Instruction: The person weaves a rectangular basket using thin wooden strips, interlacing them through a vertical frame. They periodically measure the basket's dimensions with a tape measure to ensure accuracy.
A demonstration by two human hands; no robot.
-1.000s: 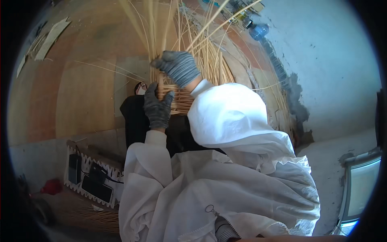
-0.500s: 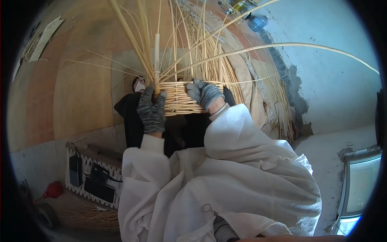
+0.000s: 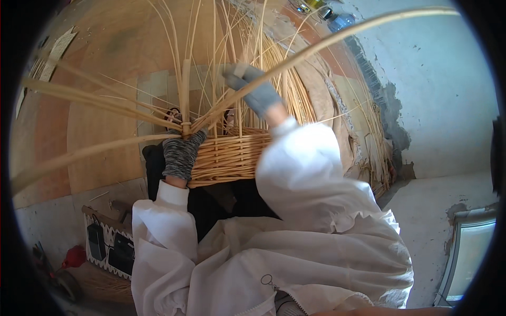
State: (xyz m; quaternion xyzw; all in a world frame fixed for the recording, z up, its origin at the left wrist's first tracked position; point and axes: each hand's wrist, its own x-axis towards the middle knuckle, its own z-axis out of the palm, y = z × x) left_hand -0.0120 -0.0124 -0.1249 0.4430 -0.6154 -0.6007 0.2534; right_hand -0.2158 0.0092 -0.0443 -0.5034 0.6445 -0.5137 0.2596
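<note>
A half-woven wicker basket (image 3: pixel 226 158) rests on my lap, its upright stakes (image 3: pixel 211 68) fanning upward. My left hand (image 3: pixel 182 152), in a grey knit glove, presses against the basket's left rim where the weave ends. My right hand (image 3: pixel 253 92), also gloved and blurred, is raised above the rim and grips a long pale willow rod (image 3: pixel 337 39) that arcs up to the right. More loose rods (image 3: pixel 89 100) stick out to the left from under my left hand. White sleeves cover both arms.
A heap of willow rods (image 3: pixel 337 116) lies on the floor to the right, by a flaking white wall (image 3: pixel 437 89). A blue bottle (image 3: pixel 340 21) stands far off. At lower left sit a patterned mat with dark objects (image 3: pixel 105 247) and a red tool (image 3: pixel 74 258).
My right hand has lifted from the basket rim and pulled the long rod upward. The basket and camera view have shifted closer. My left hand stays on the left rim.
</note>
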